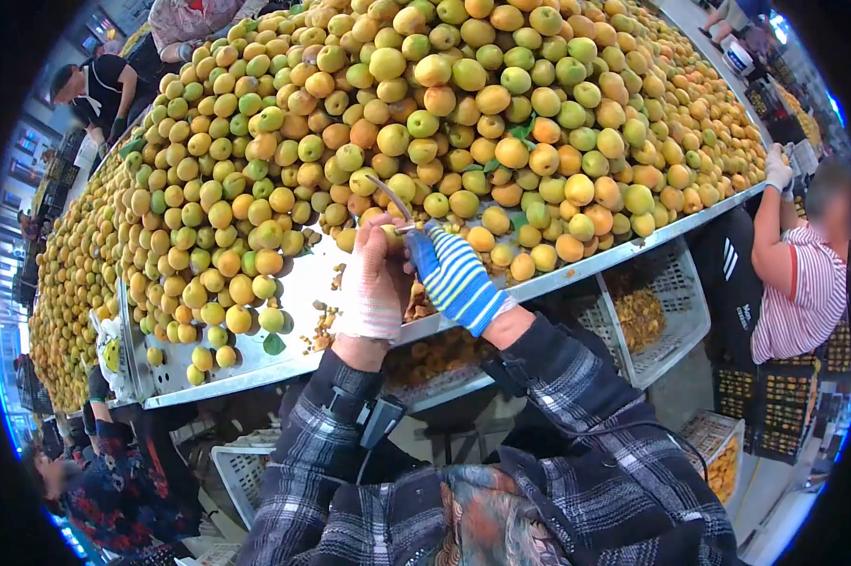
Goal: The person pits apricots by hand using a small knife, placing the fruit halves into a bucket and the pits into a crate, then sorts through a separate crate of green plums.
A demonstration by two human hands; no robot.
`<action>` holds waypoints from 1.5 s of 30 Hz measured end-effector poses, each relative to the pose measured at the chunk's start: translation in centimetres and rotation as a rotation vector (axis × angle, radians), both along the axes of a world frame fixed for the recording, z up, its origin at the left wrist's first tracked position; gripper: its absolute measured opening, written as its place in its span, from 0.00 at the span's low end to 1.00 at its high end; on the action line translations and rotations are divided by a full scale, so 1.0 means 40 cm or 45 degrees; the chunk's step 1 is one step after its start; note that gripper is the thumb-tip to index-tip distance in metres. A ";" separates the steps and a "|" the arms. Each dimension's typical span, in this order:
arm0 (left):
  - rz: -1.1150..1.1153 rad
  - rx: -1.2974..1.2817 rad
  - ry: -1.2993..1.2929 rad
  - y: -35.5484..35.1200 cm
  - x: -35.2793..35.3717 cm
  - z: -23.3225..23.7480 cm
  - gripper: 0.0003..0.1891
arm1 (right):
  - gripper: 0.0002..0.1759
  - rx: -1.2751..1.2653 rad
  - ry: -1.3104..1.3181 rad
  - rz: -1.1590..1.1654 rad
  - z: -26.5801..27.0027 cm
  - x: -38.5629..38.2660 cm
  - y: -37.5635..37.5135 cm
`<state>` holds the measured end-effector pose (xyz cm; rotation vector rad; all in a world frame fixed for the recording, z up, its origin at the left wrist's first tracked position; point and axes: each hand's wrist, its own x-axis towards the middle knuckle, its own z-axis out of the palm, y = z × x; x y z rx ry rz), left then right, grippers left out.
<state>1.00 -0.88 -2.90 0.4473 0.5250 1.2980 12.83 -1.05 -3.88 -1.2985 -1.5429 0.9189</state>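
Note:
My left hand [372, 283], in a pale pink-and-white striped glove, is closed around a yellow fruit [394, 238], mostly hidden by the fingers. Touching it from the right is my right hand [458, 274], in a blue, white and yellow striped glove, its fingers wrapped round a tool with a thin curved metal blade [388, 194]. The blade points up and left over the fruit pile [425, 123]. Both hands are above the front edge of the metal table [293, 283], where small brown and orange pieces lie.
Crates of halved fruit [637, 321] stand below the table edge, with another crate [722, 467] at the lower right. A person in a striped shirt [807, 274] works at the right. Others are at the lower left [114, 491] and upper left [105, 85].

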 end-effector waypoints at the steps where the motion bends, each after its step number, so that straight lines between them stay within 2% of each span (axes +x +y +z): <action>1: 0.019 0.015 0.007 0.003 0.001 -0.017 0.11 | 0.19 0.059 -0.097 -0.032 0.009 -0.002 -0.003; 3: 0.040 0.038 0.009 0.002 0.012 -0.013 0.10 | 0.20 0.045 -0.137 -0.016 0.011 -0.006 -0.004; 5: 0.184 -0.071 0.058 -0.016 0.030 0.016 0.10 | 0.20 0.084 -0.230 -0.041 -0.011 -0.014 -0.005; 10: 0.196 -0.034 0.195 -0.019 0.020 -0.008 0.10 | 0.21 0.077 -0.211 -0.018 0.004 -0.028 -0.014; 12: 0.208 -0.024 0.261 -0.018 0.017 -0.009 0.10 | 0.21 -0.050 -0.178 -0.040 0.013 -0.032 -0.016; 14: 0.254 0.082 0.664 -0.015 0.007 -0.013 0.10 | 0.21 -0.052 -0.128 -0.040 0.008 -0.036 -0.018; 16: 0.254 0.098 0.711 -0.014 0.003 -0.017 0.10 | 0.21 -0.051 -0.078 -0.037 -0.021 -0.047 -0.011; 18: 0.251 0.114 0.758 -0.012 -0.002 -0.017 0.10 | 0.16 0.475 0.002 -0.082 -0.077 -0.059 0.000; 19: 0.223 0.136 0.786 -0.009 -0.005 -0.014 0.11 | 0.16 0.476 0.003 -0.083 -0.033 -0.044 -0.002; 21: 0.195 0.160 0.813 -0.012 -0.001 0.010 0.11 | 0.22 -1.306 1.366 0.358 0.053 0.005 -0.011; 22: 0.179 0.144 0.725 -0.018 0.007 0.039 0.12 | 0.25 -1.367 1.514 0.427 0.058 0.002 -0.010; 23: 0.159 0.129 0.641 -0.019 0.011 0.058 0.12 | 0.25 -1.398 1.853 0.715 0.039 0.013 -0.004; 25: 0.112 0.170 0.545 -0.006 0.001 0.040 0.16 | 0.26 -1.338 1.887 0.816 0.056 0.023 0.000; 27: 0.184 0.007 0.173 0.011 0.003 -0.007 0.24 | 0.26 -1.238 1.824 0.827 0.069 0.037 0.002; 29: 0.205 -0.026 0.098 0.032 -0.021 -0.069 0.26 | 0.26 -1.157 1.757 0.844 0.087 0.044 -0.004; 31: 0.062 0.021 -0.243 0.049 -0.032 -0.076 0.25 | 0.27 -1.124 1.151 0.490 0.107 0.045 -0.009; 32: 0.005 0.083 -0.223 0.055 -0.044 -0.079 0.25 | 0.27 -1.124 1.008 0.376 0.099 0.039 -0.009; 33: 0.005 0.085 -0.216 0.056 -0.047 -0.074 0.25 | 0.25 -1.037 0.922 0.398 0.088 0.042 -0.013; 35: -0.015 0.030 -0.274 0.061 -0.047 -0.067 0.25 | 0.20 -0.462 0.469 0.194 0.042 0.018 -0.016; 36: 0.093 0.005 -0.304 0.064 -0.029 -0.054 0.21 | 0.13 -0.031 -0.035 0.051 0.029 0.005 0.004; 37: 0.092 0.008 -0.307 0.059 -0.024 -0.038 0.21 | 0.11 0.014 0.078 -0.053 0.019 0.010 -0.009; 39: 0.085 0.079 0.086 0.028 -0.015 0.002 0.25 | 0.12 0.009 -0.002 -0.088 0.025 0.029 0.001; 40: 0.086 0.050 0.171 0.018 -0.004 0.027 0.28 | 0.17 0.006 0.120 -0.091 0.083 0.033 -0.003; 41: 0.075 0.047 0.166 0.019 -0.001 0.016 0.28 | 0.16 -0.026 0.270 -0.064 0.095 0.037 0.000; 43: -0.018 0.102 0.262 0.019 0.001 0.002 0.28 | 0.16 0.239 0.235 -0.087 0.056 0.031 0.013; 45: -0.048 0.121 0.283 0.005 0.017 0.022 0.28 | 0.17 0.192 0.031 -0.141 0.052 0.033 0.012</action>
